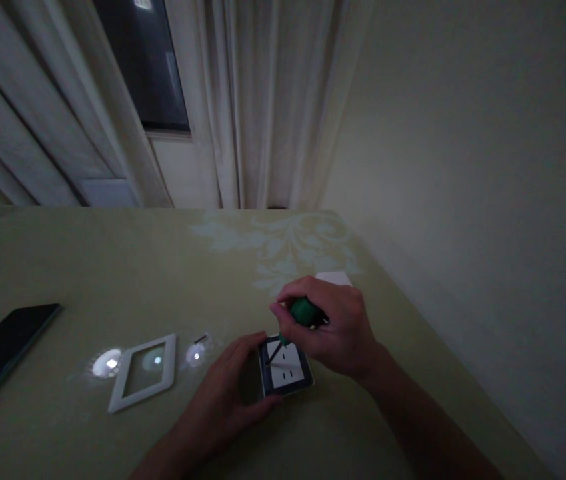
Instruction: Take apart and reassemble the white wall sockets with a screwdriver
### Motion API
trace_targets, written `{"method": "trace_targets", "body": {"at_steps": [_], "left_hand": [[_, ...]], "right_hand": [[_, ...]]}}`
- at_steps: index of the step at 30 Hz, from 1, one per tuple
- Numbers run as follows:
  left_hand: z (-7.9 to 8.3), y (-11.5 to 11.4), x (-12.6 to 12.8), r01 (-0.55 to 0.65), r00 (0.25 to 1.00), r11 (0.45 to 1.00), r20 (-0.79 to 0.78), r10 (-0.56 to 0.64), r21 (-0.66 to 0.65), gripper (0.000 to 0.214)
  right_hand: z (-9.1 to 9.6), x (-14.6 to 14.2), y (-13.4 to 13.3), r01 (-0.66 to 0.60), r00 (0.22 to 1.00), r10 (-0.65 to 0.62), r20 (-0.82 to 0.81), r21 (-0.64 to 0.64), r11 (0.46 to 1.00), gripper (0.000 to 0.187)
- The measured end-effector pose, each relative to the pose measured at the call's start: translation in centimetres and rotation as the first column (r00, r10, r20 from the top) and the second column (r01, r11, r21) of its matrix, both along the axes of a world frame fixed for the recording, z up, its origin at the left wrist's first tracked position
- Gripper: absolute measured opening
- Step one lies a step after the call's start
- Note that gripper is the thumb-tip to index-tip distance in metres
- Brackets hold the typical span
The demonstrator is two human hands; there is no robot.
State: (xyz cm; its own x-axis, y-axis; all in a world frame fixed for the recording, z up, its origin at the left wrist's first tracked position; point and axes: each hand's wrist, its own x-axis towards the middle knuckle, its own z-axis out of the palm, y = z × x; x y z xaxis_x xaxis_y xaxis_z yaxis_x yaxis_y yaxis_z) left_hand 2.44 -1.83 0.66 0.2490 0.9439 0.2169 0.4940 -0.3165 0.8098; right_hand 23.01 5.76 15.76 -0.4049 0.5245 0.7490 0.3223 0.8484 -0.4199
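Observation:
A white wall socket [287, 368] lies on the pale green table [113, 267] near its front right. My left hand [227, 400] grips the socket's left edge, fingers curled round it. My right hand [327, 327] is closed on a green-handled screwdriver [303, 312]. Its dark shaft slants down-left, and the tip touches the socket's upper left corner. A white frame plate [145, 372] lies flat to the left of my hands. A small dark screw [201, 339] rests between the plate and the socket.
A dark phone [3, 350] lies at the table's left edge. A small white object [333, 277] sits behind my right hand. Bright light spots reflect off the tabletop by the plate. Curtains [263, 100] and a dark window stand behind; a plain wall runs along the right.

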Motion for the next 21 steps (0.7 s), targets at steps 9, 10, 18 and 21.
{"method": "trace_targets", "body": {"at_steps": [9,10,18,21], "left_hand": [[0.5,-0.2,0.2,0.024,0.999,1.000,-0.031,-0.024,-0.021,0.082],[0.5,-0.2,0.2,0.027,0.999,0.999,-0.026,-0.028,-0.020,0.082],[0.5,0.2,0.3,0.046,0.999,0.999,-0.013,-0.046,-0.021,0.081],[0.7,0.1,0.4,0.047,0.999,0.999,-0.010,-0.047,-0.019,0.083]], "right_hand": [[-0.1,-0.2,-0.1,-0.022,1.000,0.022,0.009,-0.021,1.000,0.005],[-0.1,-0.2,-0.1,-0.020,1.000,0.020,0.013,-0.020,1.000,0.005],[-0.1,-0.2,-0.2,-0.043,0.999,0.043,0.031,-0.018,0.999,0.007],[0.8,0.2,-0.5,-0.103,0.990,0.113,0.080,-0.119,0.988,0.012]]}}
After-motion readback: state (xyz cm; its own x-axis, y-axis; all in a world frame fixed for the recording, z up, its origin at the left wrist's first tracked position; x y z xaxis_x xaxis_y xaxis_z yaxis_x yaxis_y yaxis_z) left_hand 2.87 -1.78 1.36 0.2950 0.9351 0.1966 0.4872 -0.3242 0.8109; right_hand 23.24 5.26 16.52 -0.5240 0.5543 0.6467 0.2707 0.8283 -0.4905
